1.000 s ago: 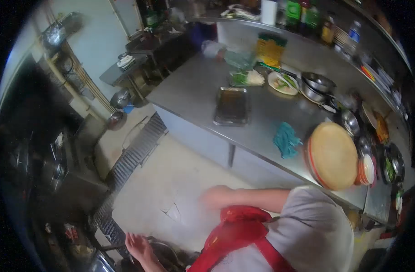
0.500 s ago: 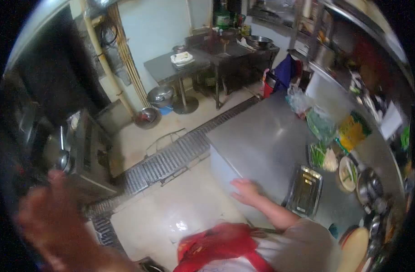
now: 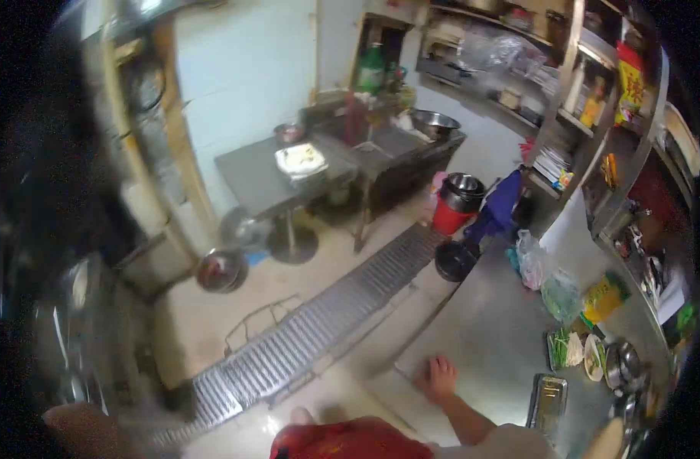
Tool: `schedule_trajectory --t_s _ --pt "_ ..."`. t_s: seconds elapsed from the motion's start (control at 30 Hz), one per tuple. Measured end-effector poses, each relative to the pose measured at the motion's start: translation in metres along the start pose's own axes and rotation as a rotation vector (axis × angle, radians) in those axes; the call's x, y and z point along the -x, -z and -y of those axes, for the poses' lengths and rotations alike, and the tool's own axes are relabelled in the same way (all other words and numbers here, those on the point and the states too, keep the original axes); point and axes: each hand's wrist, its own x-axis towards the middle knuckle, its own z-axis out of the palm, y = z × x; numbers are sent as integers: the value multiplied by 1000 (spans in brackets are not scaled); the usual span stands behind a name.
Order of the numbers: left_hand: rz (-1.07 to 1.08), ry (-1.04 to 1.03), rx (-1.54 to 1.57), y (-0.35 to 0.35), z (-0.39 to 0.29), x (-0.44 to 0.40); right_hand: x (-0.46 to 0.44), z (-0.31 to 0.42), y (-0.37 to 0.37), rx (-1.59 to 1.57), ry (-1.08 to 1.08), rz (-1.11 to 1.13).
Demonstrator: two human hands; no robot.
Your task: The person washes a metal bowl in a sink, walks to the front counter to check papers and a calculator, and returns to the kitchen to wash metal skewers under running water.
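My right hand (image 3: pixel 441 377) rests near the corner of the steel counter (image 3: pixel 472 325), its fingers apart and nothing held. A metal tray (image 3: pixel 547 402) lies on the counter to the right of that hand. At the bottom left edge of the view, my left hand (image 3: pixel 81 430) is a blurred, partly cut-off shape beside the dark cooking station, and its fingers cannot be made out. The red apron (image 3: pixel 350 440) shows at the bottom.
A floor grate (image 3: pixel 311 348) runs diagonally left of the counter. Beyond stand a red bucket (image 3: pixel 451 218) with metal bowls, a side table (image 3: pixel 246 177) and a sink. Greens (image 3: pixel 559 350), plastic bags and a yellow packet (image 3: pixel 604 297) sit along the counter's right. Shelves rise behind.
The view has swung from the counter toward the sink and shelves. My right hand has come from over the floor onto the counter. My left hand has risen, then dropped to the lower left edge.
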Motion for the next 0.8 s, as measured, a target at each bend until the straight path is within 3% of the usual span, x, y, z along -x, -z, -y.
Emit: schedule_trajectory --t_s 0.17,0.23,0.27,0.4,0.43,0.5,0.53,0.57,0.63,0.7,0.73,0.77,0.8 --pt "30 -61 158 38 129 -29 4 7 -3 75 -7 -101" --pt "49 -82 195 46 172 -38 -6 30 17 68 -109 -86" --pt "55 -88 204 49 192 -42 0 20 9 155 17 -168" --pt "80 -105 159 65 251 -54 -10 4 1 -9 -17 -111" --pt "91 -110 133 74 263 -60 -14 9 10 -17 -167 213" --pt "135 -92 18 95 282 -75 -7 28 13 101 -50 -66" --pt "138 -71 -68 108 297 -72 -15 32 27 -13 -141 -20" --pt "128 -35 -178 123 317 -65 -21 30 32 22 -97 -23" --pt "72 256 -427 161 374 -33 -15 11 14 91 -75 -3" --pt "-143 988 -437 192 439 42 -26 4 14 -8 -171 -6" --pt "-595 1263 -13 207 473 84 -41 0 18 -62 -237 1" --pt "-742 1521 387 240 490 133 -58 -6 15 -115 -307 1" --pt "-912 1650 497 263 513 178 -78 -15 3 -53 -230 -222"
